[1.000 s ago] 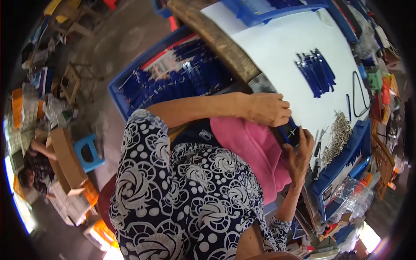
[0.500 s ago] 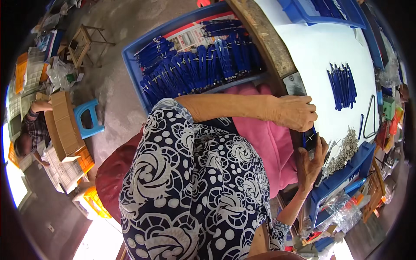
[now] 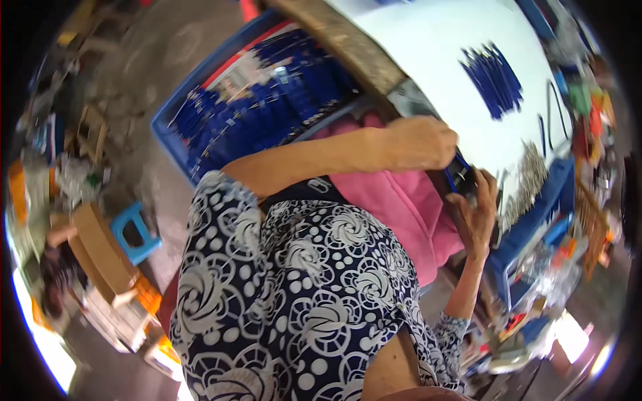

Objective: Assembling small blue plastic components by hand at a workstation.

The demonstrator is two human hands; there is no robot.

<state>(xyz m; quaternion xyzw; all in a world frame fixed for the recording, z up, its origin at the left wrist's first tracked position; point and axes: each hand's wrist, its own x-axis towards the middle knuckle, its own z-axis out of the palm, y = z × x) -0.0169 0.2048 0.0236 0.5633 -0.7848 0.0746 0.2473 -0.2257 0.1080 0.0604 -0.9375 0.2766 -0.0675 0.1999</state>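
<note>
My left hand (image 3: 420,142) and my right hand (image 3: 476,215) meet at the edge of a white table (image 3: 428,47), both closed around a small dark blue part (image 3: 460,176) held between them. A pink cloth (image 3: 401,200) lies over my lap under the hands. A loose bundle of blue pen-like sticks (image 3: 493,79) lies on the table beyond my hands. A heap of small silvery metal parts (image 3: 525,184) sits just right of my right hand.
A big blue crate (image 3: 261,93) full of blue sticks stands on the floor to my left. A blue tray (image 3: 535,220) sits by the table's right side. A small blue stool (image 3: 134,234) and cardboard boxes (image 3: 100,250) stand further left. Clutter lines the right edge.
The view has swung and is blurred. My two hands stay together on the small blue part at the table edge, shifted slightly within the picture.
</note>
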